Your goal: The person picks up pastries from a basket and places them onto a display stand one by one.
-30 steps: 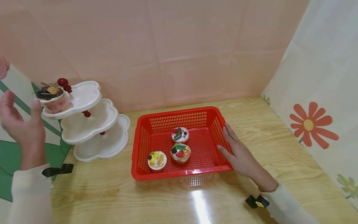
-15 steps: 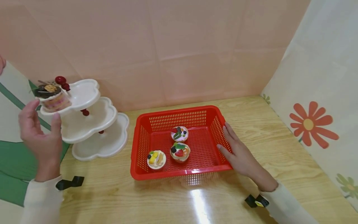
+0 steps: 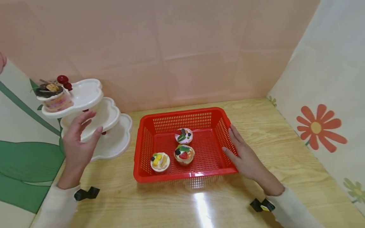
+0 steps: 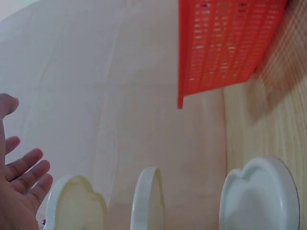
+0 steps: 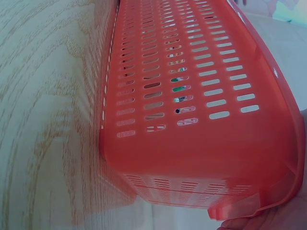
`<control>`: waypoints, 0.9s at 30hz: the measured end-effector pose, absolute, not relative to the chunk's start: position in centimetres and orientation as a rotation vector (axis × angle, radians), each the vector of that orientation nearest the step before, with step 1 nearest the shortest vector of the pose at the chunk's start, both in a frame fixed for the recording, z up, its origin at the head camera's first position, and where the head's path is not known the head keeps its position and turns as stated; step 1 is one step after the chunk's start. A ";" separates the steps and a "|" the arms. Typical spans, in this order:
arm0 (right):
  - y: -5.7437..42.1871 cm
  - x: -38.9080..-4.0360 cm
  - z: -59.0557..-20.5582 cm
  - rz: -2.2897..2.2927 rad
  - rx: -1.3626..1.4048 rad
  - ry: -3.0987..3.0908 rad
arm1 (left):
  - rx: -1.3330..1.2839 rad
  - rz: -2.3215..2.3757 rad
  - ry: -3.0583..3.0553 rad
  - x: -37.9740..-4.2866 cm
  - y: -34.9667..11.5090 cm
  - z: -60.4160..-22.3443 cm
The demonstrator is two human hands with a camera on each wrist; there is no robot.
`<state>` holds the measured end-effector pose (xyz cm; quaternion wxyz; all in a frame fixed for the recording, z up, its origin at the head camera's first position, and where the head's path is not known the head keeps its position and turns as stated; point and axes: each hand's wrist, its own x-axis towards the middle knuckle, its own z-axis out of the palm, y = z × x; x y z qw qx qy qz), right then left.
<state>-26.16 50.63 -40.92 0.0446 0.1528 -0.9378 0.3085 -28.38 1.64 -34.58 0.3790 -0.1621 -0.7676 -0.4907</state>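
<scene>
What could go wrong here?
The left hand is near the stand; a bump might wobble it, and the big cake up top sits close to the edge, so it could fall. The right hand holds the basket by its rim; a hard tug might tip over the three little cakes inside.

A: Head view, what was hidden?
B: Left hand (image 3: 78, 142) covered parts of the lower two tiers of the stand (image 3: 109, 115).
A: Right wrist view?
B: Wall of the basket (image 5: 206, 148) masked the cupcakes (image 3: 184, 155), slivers only; right hand (image 5: 285, 215) was cut off, lower right.
</scene>
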 end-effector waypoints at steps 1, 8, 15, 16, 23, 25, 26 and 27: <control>50.6 -26.2 -40.9 0.945 0.464 -2.866 | -0.416 -1.267 -1.968 -28.6 1.6 -34.9; 50.6 -26.1 -40.9 0.950 0.460 -2.867 | -0.477 -1.359 -2.025 -29.3 1.9 -36.6; 50.7 -26.1 -40.8 0.952 0.463 -2.866 | -0.577 -1.323 -2.121 -28.5 4.3 -36.1; 50.7 -26.2 -40.8 0.952 0.464 -2.864 | -0.591 -1.315 -2.136 -28.4 4.5 -36.0; 50.7 -26.2 -41.0 0.957 0.468 -2.858 | -0.601 -1.329 -2.253 -29.2 4.6 -37.8; 50.7 -26.2 -41.0 0.959 0.467 -2.859 | -0.598 -1.334 -2.305 -29.3 4.7 -38.1; 50.7 -26.1 -41.0 0.960 0.468 -2.858 | -0.598 -1.339 -2.331 -29.3 4.8 -38.2; 50.7 -26.1 -41.0 0.961 0.468 -2.858 | -0.599 -1.341 -2.355 -29.4 4.9 -38.3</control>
